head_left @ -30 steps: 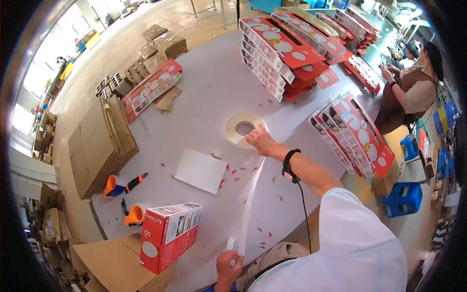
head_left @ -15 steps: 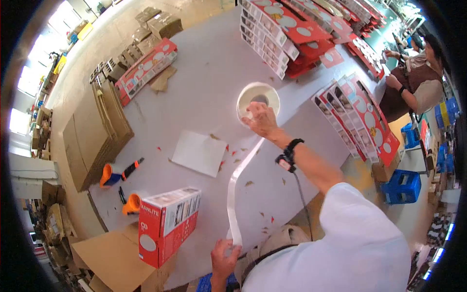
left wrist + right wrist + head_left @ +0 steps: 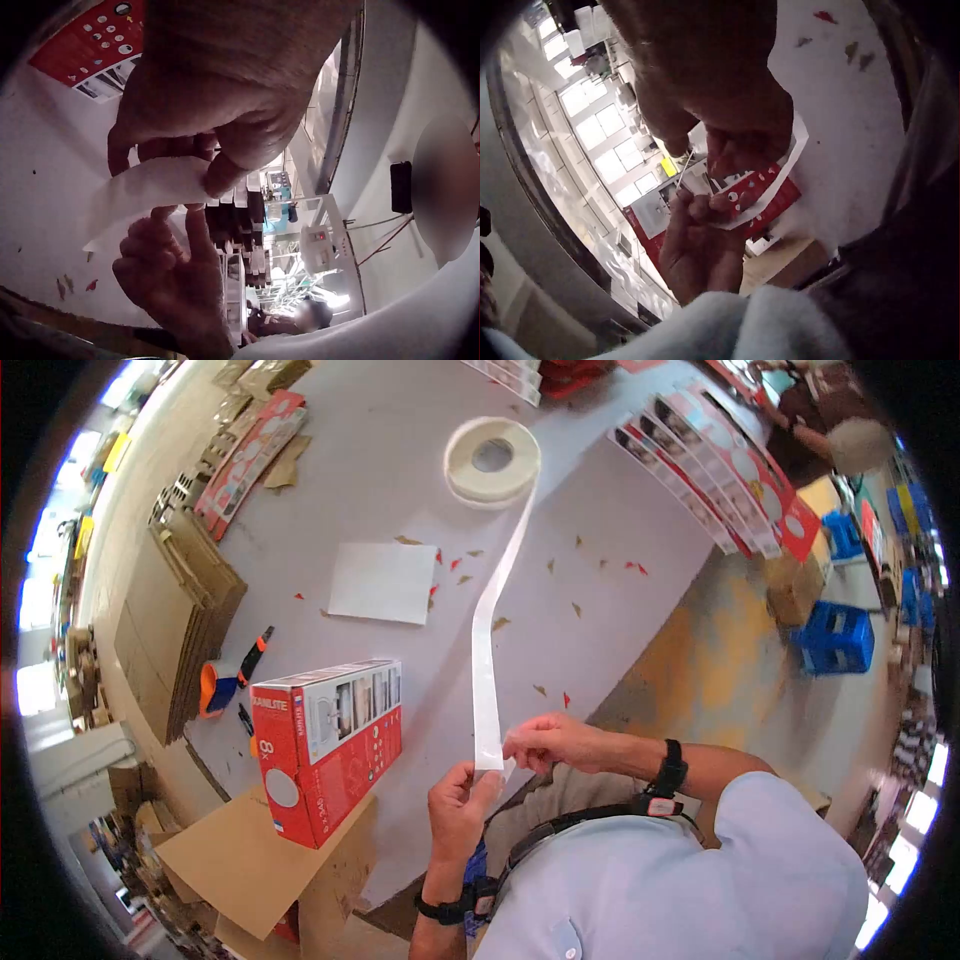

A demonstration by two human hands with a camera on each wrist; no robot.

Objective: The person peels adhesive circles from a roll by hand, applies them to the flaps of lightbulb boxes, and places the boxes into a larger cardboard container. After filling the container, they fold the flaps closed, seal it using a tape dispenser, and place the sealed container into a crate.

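Your right hand (image 3: pixel 560 743) has come back from the tape roll (image 3: pixel 490 485)
Your left hand (image 3: pixel 458 815) pinches the tape strip (image 3: pixel 484 660); whether your right grips it cannot be told; the roll lies beyond both hands

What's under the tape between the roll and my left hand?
The table shows on both sides of the tape along most of its length, with scraps close by. Whatever lies directly beneath is covered.
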